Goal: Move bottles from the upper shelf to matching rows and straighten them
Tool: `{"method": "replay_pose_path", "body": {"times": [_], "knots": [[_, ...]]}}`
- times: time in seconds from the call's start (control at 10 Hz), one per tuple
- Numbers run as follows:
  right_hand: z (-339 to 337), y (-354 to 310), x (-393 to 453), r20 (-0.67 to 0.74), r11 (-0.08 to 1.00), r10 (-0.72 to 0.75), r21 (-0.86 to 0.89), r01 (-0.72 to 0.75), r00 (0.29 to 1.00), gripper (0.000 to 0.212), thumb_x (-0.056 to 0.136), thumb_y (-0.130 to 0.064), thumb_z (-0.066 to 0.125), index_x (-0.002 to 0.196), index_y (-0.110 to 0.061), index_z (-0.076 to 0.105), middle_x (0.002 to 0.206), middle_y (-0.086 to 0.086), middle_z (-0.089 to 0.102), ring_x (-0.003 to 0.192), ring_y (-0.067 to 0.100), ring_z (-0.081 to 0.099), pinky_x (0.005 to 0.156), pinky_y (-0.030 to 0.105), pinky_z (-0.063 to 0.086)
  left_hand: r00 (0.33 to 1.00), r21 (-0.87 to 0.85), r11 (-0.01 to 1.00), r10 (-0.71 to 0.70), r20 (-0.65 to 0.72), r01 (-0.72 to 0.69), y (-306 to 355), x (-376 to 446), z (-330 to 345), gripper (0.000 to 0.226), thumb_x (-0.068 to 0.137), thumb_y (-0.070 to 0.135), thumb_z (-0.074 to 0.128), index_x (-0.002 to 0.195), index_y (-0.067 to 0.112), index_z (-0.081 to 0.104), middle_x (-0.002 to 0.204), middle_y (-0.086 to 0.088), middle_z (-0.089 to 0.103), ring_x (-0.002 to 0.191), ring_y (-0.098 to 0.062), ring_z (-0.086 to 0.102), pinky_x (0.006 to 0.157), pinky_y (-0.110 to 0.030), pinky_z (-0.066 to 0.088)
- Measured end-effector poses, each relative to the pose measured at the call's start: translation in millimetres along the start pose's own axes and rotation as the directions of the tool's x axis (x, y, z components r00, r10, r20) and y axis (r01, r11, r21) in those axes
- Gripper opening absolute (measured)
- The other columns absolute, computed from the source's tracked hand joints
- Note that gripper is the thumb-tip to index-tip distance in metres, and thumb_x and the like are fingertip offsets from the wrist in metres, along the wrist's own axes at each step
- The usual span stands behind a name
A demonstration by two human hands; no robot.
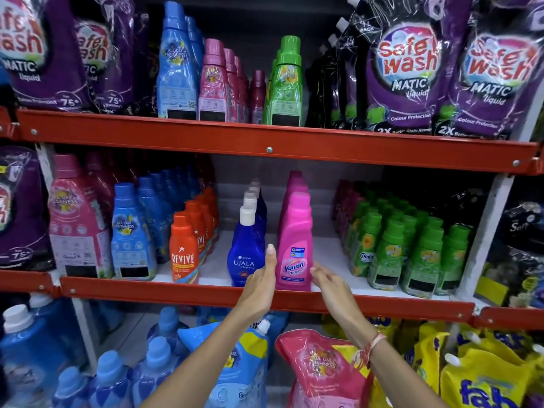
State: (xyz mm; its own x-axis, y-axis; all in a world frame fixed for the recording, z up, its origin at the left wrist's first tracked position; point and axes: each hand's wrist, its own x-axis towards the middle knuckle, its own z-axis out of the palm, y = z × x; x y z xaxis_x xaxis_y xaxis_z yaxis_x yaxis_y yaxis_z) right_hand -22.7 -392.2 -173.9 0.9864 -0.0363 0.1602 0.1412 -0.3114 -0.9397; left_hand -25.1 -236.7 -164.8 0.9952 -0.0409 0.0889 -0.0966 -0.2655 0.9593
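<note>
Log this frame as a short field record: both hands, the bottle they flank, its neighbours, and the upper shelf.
left hand: open, flat by the bottle's left side
right hand: open, by its right side
bottle: pink Vanish bottle, upright, front of its row, middle shelf
left neighbour: blue Ujala bottle
upper shelf: green bottle, pink bottles

Two hands are showing: the left hand (260, 282) and the right hand (331, 285). Three red shelf edges are crossing the view, the upper shelf (265, 139) highest. On it, four purple Safe Wash pouches (403, 72) are facing out, two towards each end. One blue bottle (176, 69), one pink bottle (212, 83) and one green bottle (285, 83) are each fronting a row whose depth cannot be counted.
</note>
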Motion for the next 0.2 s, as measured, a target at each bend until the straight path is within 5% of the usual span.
{"method": "replay_pose_path", "body": {"times": [0.1, 0.2], "knots": [[-4.6, -3.1, 2.8, -0.006, 0.997, -0.071, -0.039, 0.071, 0.997, 0.035, 0.098, -0.016, 0.049, 0.132, -0.016, 0.056, 0.119, -0.003, 0.065, 0.110, 0.009, 0.061, 0.076, 0.004, 0.044, 0.987, 0.131, 0.979, 0.161, -0.010, -0.158, 2.7, -10.9, -8.2, 0.066, 0.089, 0.069, 0.018, 0.111, 0.027, 0.063, 0.107, 0.006, 0.061, 0.104, -0.010, 0.054, 0.092, -0.026, 0.036], [-13.3, -20.8, 3.1, -0.044, 0.979, -0.202, -0.038, 0.200, 0.978, 0.034, 0.095, -0.008, 0.053, 0.127, -0.018, 0.058, 0.118, -0.003, 0.066, 0.116, 0.015, 0.061, 0.077, 0.009, 0.048, 0.894, 0.224, 0.909, 0.396, -0.211, -0.350, 5.7, -16.3, -26.1, 0.052, 0.099, 0.046, 0.035, 0.137, 0.016, 0.052, 0.133, 0.001, 0.062, 0.123, -0.010, 0.054, 0.104, -0.020, 0.037]]}}
